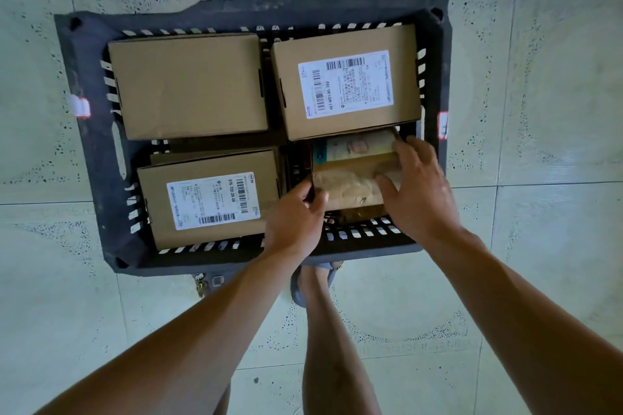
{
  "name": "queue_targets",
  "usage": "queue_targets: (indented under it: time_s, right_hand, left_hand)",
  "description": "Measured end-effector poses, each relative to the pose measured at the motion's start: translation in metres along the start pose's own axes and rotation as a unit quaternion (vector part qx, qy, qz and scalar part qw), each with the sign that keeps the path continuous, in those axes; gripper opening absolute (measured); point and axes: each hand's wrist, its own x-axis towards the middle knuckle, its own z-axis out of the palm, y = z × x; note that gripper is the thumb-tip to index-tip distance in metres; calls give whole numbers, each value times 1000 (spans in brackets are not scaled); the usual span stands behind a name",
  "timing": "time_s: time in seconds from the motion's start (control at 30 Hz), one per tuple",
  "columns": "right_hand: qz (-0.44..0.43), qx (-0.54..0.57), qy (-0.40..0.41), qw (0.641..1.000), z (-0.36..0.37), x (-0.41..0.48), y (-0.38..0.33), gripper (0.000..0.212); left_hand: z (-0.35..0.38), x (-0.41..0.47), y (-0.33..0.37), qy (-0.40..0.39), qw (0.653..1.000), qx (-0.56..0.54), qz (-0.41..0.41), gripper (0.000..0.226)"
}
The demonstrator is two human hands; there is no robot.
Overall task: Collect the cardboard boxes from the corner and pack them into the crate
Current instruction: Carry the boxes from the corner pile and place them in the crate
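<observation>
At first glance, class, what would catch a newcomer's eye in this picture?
The dark slatted crate on pale floor tiles, with three cardboard boxes inside, two bearing white labels. Then the two hands, left hand and right hand, gripping a taped, crumpled box in the near right corner.

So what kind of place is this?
Probably a home or small storeroom floor: pale speckled floor tiles, a black plastic crate of labelled parcels, and a sandalled foot.
</observation>
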Motion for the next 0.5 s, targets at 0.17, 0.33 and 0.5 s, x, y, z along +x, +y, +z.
queue_targets:
  time_s: [0.17,0.33,0.5]
  right_hand:
    - [121,82,5,989,10,30,-5,58]
    - [145,100,24,984,23,41,-7,62]
    - [32,16,42,998,33,8,8,68]
  left_hand:
    - [8,28,21,18,999,-30,-34,34]
    - [21,43,25,39,995,-34,-82,39]
    - [37,32,21,31,989,-93,-111,40]
